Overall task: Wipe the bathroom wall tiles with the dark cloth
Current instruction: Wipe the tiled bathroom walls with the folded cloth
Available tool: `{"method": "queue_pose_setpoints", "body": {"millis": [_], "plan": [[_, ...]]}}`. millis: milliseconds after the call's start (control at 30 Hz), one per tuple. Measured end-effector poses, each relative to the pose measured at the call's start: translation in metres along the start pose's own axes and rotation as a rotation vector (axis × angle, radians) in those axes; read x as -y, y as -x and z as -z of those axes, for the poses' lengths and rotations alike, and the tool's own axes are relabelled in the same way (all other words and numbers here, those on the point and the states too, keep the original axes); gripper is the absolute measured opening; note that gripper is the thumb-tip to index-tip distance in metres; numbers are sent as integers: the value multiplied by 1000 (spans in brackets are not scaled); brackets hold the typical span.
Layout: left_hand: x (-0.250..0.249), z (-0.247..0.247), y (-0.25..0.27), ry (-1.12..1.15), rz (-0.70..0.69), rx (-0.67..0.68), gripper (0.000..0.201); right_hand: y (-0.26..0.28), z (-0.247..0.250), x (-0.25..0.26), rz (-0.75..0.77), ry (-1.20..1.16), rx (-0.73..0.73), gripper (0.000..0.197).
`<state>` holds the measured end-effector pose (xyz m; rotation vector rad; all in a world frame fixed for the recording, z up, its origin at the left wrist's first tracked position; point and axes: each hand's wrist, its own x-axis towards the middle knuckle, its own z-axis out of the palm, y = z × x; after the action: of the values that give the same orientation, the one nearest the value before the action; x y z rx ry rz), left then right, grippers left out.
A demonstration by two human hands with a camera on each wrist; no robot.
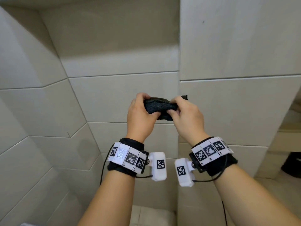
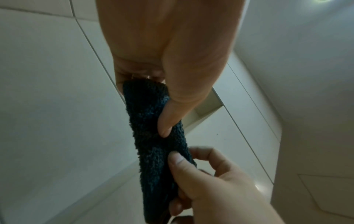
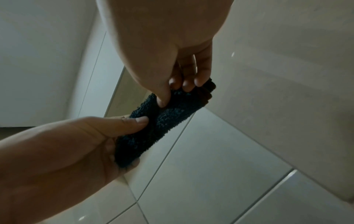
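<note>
A dark terry cloth, bunched into a thick folded strip, hangs in the air in front of the beige wall tiles. My left hand grips its left end, thumb pressed into the pile. My right hand pinches the right end between thumb and curled fingers, with one corner sticking out past the knuckles. In the left wrist view the cloth runs from my left hand down to my right hand. The right wrist view shows the cloth between my right hand and my left hand. The cloth is clear of the wall.
A recessed niche opens in the tiled wall above the hands. A tiled column juts out on the right, its corner just behind my right hand. A black object sits low at the far right. The left wall angles in close.
</note>
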<state>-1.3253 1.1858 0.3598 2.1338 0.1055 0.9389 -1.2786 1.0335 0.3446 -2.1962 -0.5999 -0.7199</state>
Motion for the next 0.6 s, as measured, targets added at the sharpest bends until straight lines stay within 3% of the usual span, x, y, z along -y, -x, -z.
{"method": "queue_pose_setpoints", "body": {"millis": [267, 433, 600], "plan": [[-45, -10, 18, 147, -5, 159, 44, 27, 51, -13, -47, 88, -72, 21], [-92, -5, 4, 164, -87, 119, 44, 7, 91, -11, 51, 161, -220, 24], [-151, 2, -35, 175, -197, 41, 44, -48, 143, -1, 134, 86, -223, 25]]}}
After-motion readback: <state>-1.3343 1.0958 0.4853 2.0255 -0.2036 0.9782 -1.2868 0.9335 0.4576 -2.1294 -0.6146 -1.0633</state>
